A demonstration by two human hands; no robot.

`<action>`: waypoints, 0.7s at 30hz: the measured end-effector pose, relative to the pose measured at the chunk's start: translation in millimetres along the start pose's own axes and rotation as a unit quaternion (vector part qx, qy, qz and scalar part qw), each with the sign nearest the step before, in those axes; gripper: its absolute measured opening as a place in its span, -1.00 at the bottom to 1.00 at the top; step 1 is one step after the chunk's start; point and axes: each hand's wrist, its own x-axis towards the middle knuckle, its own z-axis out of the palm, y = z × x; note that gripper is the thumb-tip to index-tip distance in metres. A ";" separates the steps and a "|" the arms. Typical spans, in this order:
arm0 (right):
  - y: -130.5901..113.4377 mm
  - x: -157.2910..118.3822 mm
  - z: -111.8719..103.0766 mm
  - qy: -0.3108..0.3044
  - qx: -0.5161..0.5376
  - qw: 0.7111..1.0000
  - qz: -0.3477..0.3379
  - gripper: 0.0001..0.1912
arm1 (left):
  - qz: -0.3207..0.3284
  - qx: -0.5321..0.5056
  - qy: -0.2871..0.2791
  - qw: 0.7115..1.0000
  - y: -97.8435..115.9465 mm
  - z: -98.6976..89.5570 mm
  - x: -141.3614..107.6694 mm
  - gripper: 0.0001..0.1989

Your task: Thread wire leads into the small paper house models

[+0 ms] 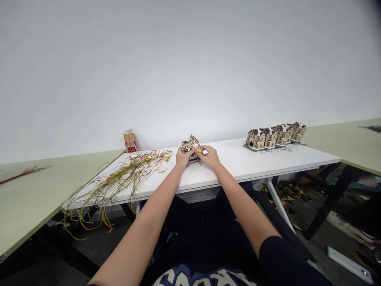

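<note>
Though small, a cream-walled, peaked model house point(194, 140)

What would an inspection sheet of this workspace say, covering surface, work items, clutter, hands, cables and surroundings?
Surface: white table, some bare area visible.
Work items: miniature house in hand; row of similar houses at right.
Clutter: bottle at back left; gold-coloured pieces below, right.
Hands: left and right both hold the house.
Cables: tangled yellow and dark strands, overhanging the near edge; whether they are wires, cannot tell.
Surroundings: pale wall; greenish tables either side.
</note>
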 end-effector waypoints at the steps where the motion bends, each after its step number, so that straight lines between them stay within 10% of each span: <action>1: 0.5 0.1 0.1 0.000 0.002 1.000 -0.010 -0.64 | 0.000 0.000 -0.002 1.000 0.0 -0.1 -0.1 -0.37; 21: 5.1 1.3 1.7 -0.007 -0.016 1.000 -0.006 -0.65 | -0.001 -0.001 -0.002 1.000 5.0 -0.1 -3.7 -0.34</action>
